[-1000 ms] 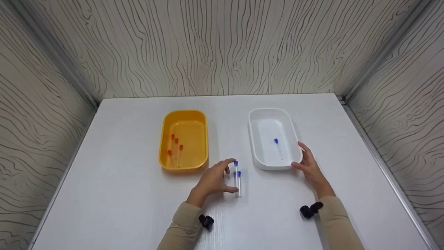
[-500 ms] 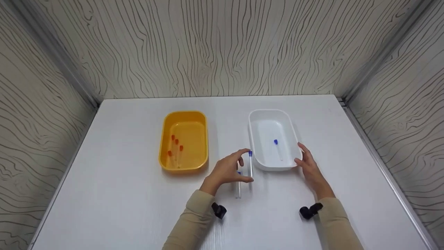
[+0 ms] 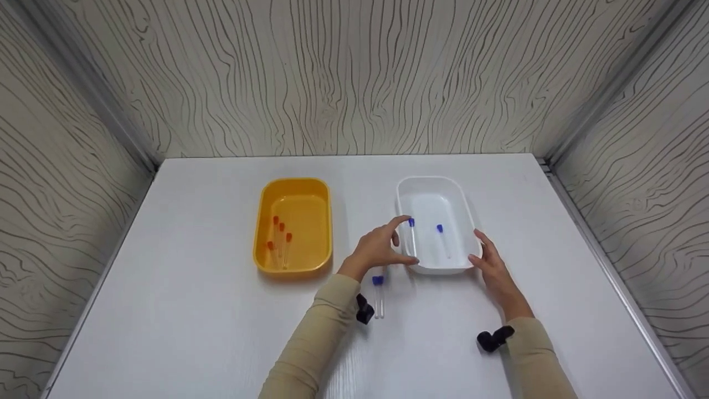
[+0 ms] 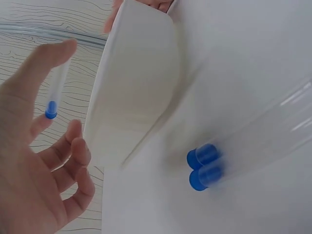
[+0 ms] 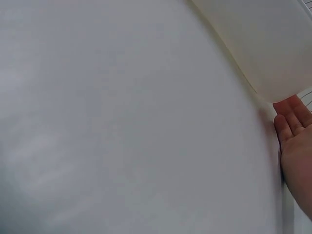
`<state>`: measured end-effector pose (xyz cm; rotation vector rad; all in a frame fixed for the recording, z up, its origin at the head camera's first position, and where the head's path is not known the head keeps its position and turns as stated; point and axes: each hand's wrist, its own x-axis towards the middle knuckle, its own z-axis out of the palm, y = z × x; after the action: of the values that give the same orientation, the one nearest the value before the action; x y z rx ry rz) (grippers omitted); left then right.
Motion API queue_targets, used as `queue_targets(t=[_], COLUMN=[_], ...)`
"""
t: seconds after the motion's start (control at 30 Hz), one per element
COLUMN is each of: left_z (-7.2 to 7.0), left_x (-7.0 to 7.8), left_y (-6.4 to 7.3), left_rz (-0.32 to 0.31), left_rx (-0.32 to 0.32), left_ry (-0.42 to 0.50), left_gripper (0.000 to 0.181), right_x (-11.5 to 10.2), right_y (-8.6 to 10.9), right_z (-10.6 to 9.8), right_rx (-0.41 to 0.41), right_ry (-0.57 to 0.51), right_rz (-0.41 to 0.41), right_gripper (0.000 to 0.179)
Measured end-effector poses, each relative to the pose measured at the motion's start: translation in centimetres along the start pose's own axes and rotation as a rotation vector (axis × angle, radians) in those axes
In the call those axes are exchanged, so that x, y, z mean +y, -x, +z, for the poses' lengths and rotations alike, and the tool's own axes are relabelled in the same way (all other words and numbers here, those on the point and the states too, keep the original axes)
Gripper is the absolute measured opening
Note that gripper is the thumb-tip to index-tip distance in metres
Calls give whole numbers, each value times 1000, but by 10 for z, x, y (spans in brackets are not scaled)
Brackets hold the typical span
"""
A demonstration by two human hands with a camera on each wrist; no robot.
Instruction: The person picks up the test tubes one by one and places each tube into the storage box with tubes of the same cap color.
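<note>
My left hand (image 3: 376, 247) pinches a blue-capped test tube (image 3: 412, 238) between thumb and index finger, above the left side of the white tray (image 3: 440, 271). In the left wrist view this tube (image 4: 57, 87) points cap-down in the picture, while the other fingers curl loosely. Another blue-capped tube (image 3: 445, 244) lies inside the tray. On the table below my left wrist, two blue-capped tubes (image 3: 378, 299) lie side by side. My right hand (image 3: 497, 275) holds the tray's near right corner, thumb and fingers spread around it; the right wrist view shows its fingers (image 5: 292, 114) against the tray wall.
A yellow tray (image 3: 293, 271) stands to the left with several red-capped tubes (image 3: 281, 238) in it. The white table (image 3: 183, 288) ends at wood-patterned panels (image 3: 332, 77) at the back and sides.
The left hand has carried a blue-capped tube up and to the right from beside the other tubes to over the white tray. The right hand has stayed at the tray corner.
</note>
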<state>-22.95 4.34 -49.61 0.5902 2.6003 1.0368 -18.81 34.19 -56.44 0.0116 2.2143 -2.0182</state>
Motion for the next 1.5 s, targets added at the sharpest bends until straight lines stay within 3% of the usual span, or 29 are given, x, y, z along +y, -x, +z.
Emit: queue_targets(t=[0.27,0.53,0.83,1.5], left_z=[2,6,14,21], left_x=[-1,-1,-5,-16], left_y=[-17,-25,-27,-26], left_rz=[-47,-127,-133,-143], left_rx=[-5,-25,-29,-26], left_ry=[3,55,79,154], left_gripper=[94,95,95,94], right_x=[1,1,0,4], right_y=[-1,-3,-1,1], right_z=[-1,0,2,1], right_rx=[-15,-6,-15,10], right_ry=[-26,-23,-57,-22], right_rz=[-10,-14,-23,-1], right_gripper=[68,67,68,67])
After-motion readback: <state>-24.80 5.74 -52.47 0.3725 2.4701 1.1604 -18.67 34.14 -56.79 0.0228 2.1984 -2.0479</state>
